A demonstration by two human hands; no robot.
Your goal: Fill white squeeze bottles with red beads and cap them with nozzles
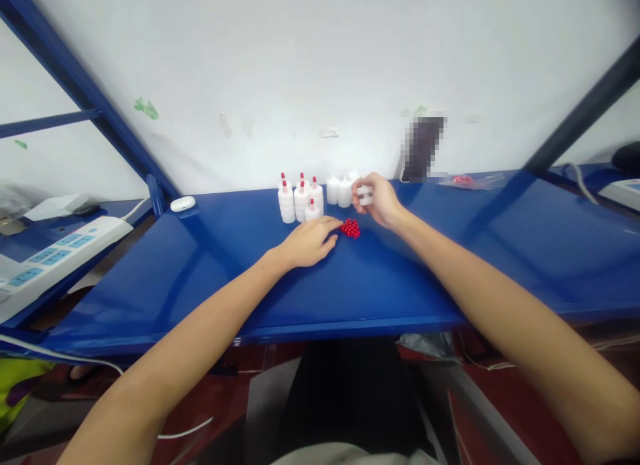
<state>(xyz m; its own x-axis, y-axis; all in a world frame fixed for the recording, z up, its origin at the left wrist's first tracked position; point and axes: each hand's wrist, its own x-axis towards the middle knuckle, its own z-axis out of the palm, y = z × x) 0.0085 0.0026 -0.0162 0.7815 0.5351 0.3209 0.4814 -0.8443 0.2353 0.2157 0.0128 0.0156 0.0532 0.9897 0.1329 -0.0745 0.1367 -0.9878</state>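
My left hand (311, 242) is stretched over the table, thumb and fingers apart, its fingertips at the left edge of a small pile of red caps (351, 228). My right hand (381, 200), lifted behind and to the right of the pile, grips a small white bottle (365, 194), partly covered by the fingers and slightly blurred. White bottles with red tips (301, 200) stand in a stacked-looking group behind my left hand. Just left of my right hand are several white bottles (345, 192) with no red on top.
Against the wall leans a dark phone (423, 148), partly pixelated. A clear plastic bag with something red (465, 181) lies right of it. On the blue table's (200, 285) left is a white earbud case (183, 203). A power strip (65, 255) and blue frame posts (95, 98) flank the table.
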